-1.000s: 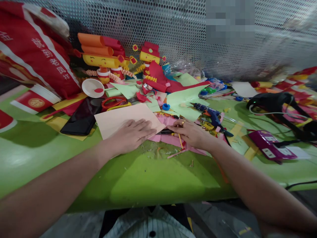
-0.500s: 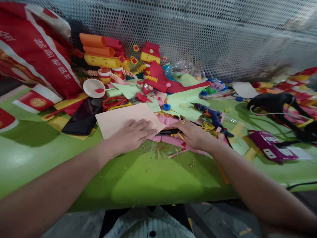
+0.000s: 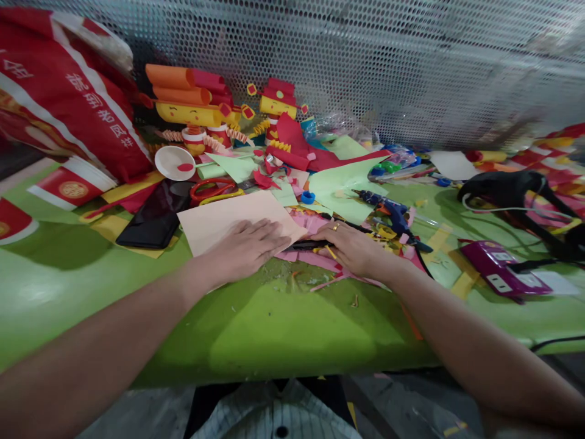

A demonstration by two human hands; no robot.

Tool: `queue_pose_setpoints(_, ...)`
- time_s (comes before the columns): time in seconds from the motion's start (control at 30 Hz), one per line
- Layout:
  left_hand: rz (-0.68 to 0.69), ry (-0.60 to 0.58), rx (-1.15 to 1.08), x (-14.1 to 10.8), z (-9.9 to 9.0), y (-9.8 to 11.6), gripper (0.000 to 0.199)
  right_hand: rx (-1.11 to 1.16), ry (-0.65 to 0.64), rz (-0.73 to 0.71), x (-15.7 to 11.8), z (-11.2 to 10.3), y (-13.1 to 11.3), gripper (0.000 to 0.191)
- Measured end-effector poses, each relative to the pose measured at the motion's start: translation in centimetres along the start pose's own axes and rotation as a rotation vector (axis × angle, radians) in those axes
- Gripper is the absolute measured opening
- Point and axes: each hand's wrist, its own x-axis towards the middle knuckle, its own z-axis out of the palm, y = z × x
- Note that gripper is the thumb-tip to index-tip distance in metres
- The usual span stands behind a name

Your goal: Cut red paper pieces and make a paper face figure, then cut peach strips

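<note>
A pale pink sheet of paper (image 3: 219, 222) lies at a slant over the green table. My left hand (image 3: 253, 244) rests flat on its lower right part, fingers stretched out and palm down. At the sheet's right corner, the fingertips of my right hand (image 3: 347, 244), which wears a ring, are closed on the paper; the thumb is mostly hidden. Beneath the right hand, a dark slim object (image 3: 311, 245) and pink paper strips (image 3: 315, 260) show. Red and yellow scissors (image 3: 214, 190) lie just behind the sheet.
Left are a phone (image 3: 158, 216), a paper cup (image 3: 73, 183) and a red bag (image 3: 86, 91). Paper figures (image 3: 187, 113) stand at the back against a perforated metal panel (image 3: 388, 61). On the right lie a blue glue gun (image 3: 393, 213) and a purple power strip (image 3: 503, 268).
Both hands stay almost where they were. The right hand and the sheet's corner have shifted very slightly; the whole view has also moved a little.
</note>
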Motion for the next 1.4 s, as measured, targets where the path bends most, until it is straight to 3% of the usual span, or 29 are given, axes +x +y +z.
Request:
queue_pose_setpoints(0.37, -0.064, 0.036, -0.040, 1.4, -0.2, 1.1, 0.046, 0.004, 0.079, 0.015, 0.2, 1.1, 0.8, 0.035)
queue_pose_setpoints(0.53, -0.038, 0.073, -0.078, 0.8, -0.4, 0.3, 0.047, -0.009, 0.062, 0.033, 0.4, 1.0, 1.0, 0.031)
queue_pose_setpoints(0.77, -0.002, -0.049, -0.072, -0.6, -0.9, -1.3, 0.046, -0.017, 0.075, 0.022, 0.4, 1.0, 1.0, 0.030)
queue_pose_setpoints(1.4, -0.052, -0.023, -0.069, -0.6, -0.7, -0.2, 0.051, -0.001, 0.027, -0.025, 0.5, 0.7, 0.6, 0.034)
